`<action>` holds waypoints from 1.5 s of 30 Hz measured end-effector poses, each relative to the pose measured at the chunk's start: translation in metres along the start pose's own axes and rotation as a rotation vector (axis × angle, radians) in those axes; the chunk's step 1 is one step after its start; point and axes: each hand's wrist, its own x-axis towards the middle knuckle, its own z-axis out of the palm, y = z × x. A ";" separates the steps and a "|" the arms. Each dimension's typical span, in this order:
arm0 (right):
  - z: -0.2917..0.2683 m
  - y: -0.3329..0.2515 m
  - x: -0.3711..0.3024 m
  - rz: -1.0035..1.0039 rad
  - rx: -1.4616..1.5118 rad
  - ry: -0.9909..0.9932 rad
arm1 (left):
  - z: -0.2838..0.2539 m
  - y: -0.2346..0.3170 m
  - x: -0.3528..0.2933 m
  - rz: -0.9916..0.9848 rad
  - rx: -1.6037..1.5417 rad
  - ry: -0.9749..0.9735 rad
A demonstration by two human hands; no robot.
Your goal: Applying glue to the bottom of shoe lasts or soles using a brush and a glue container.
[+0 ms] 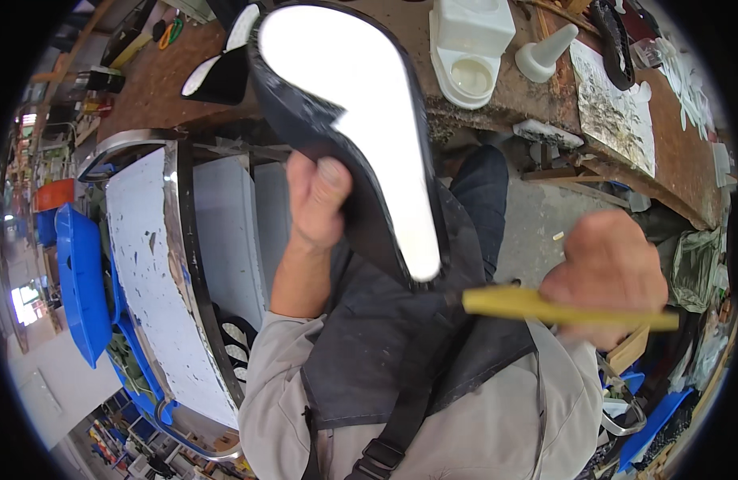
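A bicycle saddle, black at the rim with a bright white face toward me, stands tilted with its narrow nose pointing down. My left hand grips its black side, thumb up against it. Closed around a yellow-handled tool and blurred by motion, my right hand is to the right of the saddle. The tool's dark tip lies close to the saddle's nose; I cannot tell whether they touch, nor what kind of tool it is.
A brown workbench runs across the far side. On it are black-and-white pieces, a white plastic container, a white nozzle-shaped cap and a stained paper. A white-topped cart and blue bins stand at left.
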 end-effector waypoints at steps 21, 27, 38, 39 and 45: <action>0.020 0.024 0.060 0.203 -0.008 0.229 | 0.003 0.018 -0.008 0.496 0.173 -0.398; 0.028 0.041 0.045 -0.190 -0.279 0.182 | 0.003 0.013 -0.016 0.398 0.093 -0.173; 0.008 0.052 -0.028 0.850 0.193 0.265 | 0.002 -0.016 0.017 0.047 -0.435 -0.179; 0.018 0.057 -0.025 1.085 0.182 0.114 | 0.006 -0.019 0.021 -0.014 -0.610 -0.089; 0.087 0.133 -0.082 1.364 0.833 -0.084 | -0.003 -0.088 0.051 -0.221 -0.772 0.027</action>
